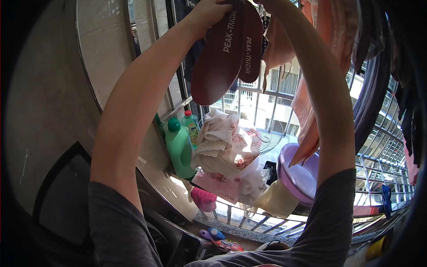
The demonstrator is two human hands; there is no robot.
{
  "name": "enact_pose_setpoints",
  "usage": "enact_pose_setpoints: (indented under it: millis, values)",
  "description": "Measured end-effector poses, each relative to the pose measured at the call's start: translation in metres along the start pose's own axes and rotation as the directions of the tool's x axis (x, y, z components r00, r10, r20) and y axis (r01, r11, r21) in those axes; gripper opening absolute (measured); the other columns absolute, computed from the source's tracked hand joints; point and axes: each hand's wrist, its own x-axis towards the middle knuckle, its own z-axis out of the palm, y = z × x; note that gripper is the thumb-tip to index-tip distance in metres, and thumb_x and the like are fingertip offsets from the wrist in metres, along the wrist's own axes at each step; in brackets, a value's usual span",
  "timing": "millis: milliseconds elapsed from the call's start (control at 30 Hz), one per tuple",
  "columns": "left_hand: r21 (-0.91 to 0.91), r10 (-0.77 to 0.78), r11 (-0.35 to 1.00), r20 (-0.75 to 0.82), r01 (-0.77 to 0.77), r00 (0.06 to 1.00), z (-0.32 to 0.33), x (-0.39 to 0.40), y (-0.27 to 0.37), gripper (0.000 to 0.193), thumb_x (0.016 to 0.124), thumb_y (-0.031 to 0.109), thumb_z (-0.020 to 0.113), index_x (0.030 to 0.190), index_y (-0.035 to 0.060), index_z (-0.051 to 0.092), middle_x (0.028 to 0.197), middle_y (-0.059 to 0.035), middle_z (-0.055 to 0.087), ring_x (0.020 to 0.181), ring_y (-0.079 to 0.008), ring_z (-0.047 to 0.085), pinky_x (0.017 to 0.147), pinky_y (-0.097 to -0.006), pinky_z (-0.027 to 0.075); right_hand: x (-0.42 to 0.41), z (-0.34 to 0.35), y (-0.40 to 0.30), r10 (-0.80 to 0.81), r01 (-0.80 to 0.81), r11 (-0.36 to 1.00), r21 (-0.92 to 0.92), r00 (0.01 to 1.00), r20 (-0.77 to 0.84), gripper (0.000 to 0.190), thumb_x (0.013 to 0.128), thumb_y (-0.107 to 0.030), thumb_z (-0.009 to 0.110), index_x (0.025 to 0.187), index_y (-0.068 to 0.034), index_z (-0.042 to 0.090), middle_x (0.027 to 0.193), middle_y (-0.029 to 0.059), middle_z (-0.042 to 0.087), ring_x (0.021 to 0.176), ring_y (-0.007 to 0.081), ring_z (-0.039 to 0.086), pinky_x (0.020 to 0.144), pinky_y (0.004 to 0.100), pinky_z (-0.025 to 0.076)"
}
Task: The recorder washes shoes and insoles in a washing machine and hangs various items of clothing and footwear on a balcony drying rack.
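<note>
Two dark red shoe insoles, a nearer one (217, 66) and a farther one (252, 46), hang at the top of the view with Peak lettering on them. They overlap along one edge, and their upper ends run out of the picture. My left hand (210, 12) is raised and grips the upper part of the nearer insole. My right hand (267, 2) is almost wholly cut off by the top edge, close to the farther insole; its fingers and grip are hidden. Behind the insoles hangs an orange-pink garment (283, 46), partly covered by my right forearm.
A green detergent bottle (178, 150) and a red-capped bottle (190, 125) stand left of a folded floral cloth (245, 142). Purple basins (287, 167) sit to the right, near a wire rack (272, 138). Metal window bars (257, 106) enclose the space. Dark clothes (375, 86) hang at right.
</note>
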Motion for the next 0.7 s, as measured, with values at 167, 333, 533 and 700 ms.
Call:
enact_pose_setpoints:
  millis: [167, 333, 533, 700]
  values:
    - [0.042, 0.07, 0.997, 0.028, -0.071, 0.997, 0.0, 0.015, -0.011, 0.026, 0.091, 0.021, 0.06, 0.11, 0.0067, 0.071, 0.096, -0.0085, 0.07, 0.085, -0.0169, 0.064, 0.074, -0.029, 0.05, 0.011, -0.014, 0.007, 0.203, -0.209, 0.97, 0.121, 0.977, 0.059, 0.027, 0.087, -0.03, 0.068, 0.096, -0.005, 0.073, 0.071, 0.0015, 0.063, 0.055, 0.0095, 0.049, 0.049, 0.0243, 0.038]
    - [0.1, 0.097, 0.99, 0.006, -0.097, 0.995, -0.003, 0.013, -0.01, 0.027, 0.09, 0.022, 0.061, 0.11, 0.006, 0.071, 0.096, -0.0094, 0.07, 0.085, -0.0172, 0.064, 0.075, -0.0298, 0.05, -0.005, -0.004, -0.036, 0.238, -0.231, 0.97, -0.071, 0.965, 0.114, 0.026, 0.088, -0.029, 0.067, 0.096, -0.005, 0.072, 0.072, 0.0027, 0.063, 0.052, 0.0094, 0.047, 0.045, 0.0235, 0.037]
    - [0.162, 0.08, 0.984, -0.017, -0.077, 0.997, -0.002, 0.01, 0.0, 0.027, 0.09, 0.017, 0.058, 0.112, 0.005, 0.069, 0.095, -0.0108, 0.07, 0.082, -0.019, 0.065, 0.075, -0.0305, 0.051, 0.01, -0.003, -0.015, 0.147, -0.157, 0.965, -0.208, 0.987, -0.063, 0.03, 0.088, -0.032, 0.064, 0.098, -0.005, 0.073, 0.072, 0.0041, 0.064, 0.053, 0.0089, 0.047, 0.046, 0.0247, 0.037]
    - [0.004, -0.052, 0.999, -0.02, 0.052, 0.998, -0.006, 0.011, 0.001, 0.029, 0.088, 0.015, 0.058, 0.112, 0.005, 0.069, 0.092, -0.0113, 0.07, 0.081, -0.0197, 0.065, 0.073, -0.0316, 0.051, 0.007, -0.015, -0.013, 0.242, -0.239, 0.969, -0.066, 0.969, 0.051, 0.029, 0.088, -0.031, 0.063, 0.102, -0.006, 0.071, 0.075, 0.0036, 0.064, 0.059, 0.0115, 0.054, 0.049, 0.0265, 0.041]
